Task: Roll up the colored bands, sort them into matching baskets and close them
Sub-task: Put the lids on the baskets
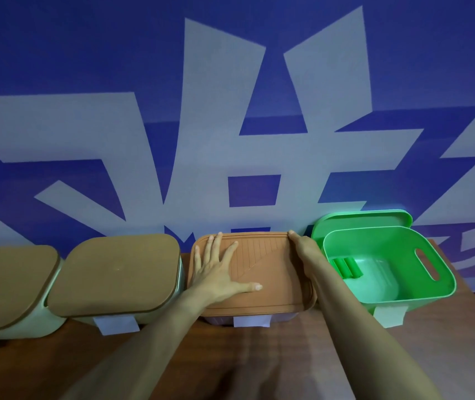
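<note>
**Lid seated on the third basket; green basket open**

Four baskets are ranged along the far edge of the table (pixel 248 359), against a blue wall (pixel 86 53) painted with large pale characters. The orange lid (pixel 274 278) is laid on the third basket from the left, of which only a pale strip of wall (pixel 282 319) is seen under the lid's front edge. The left hand (pixel 219 272) is laid flat on the lid's left half, fingers straight and spread, thumb pointed toward the right. The right hand (pixel 302 245) is placed at the lid's far right corner; one fingertip is seen on top of the corner, the other fingers are hidden, so a grip cannot be confirmed. Toward the table's far right corner the green basket (pixel 444 272) is shown uncovered, with rolled green bands (pixel 346 267) lying against its left inner wall. The green lid (pixel 366 217) is propped upright between this basket and the wall. Toward the left edge, two pale baskets are covered by brown lids (pixel 115 272) (pixel 8 284). White paper tags (pixel 252 321) are fixed at the baskets' fronts.
</note>
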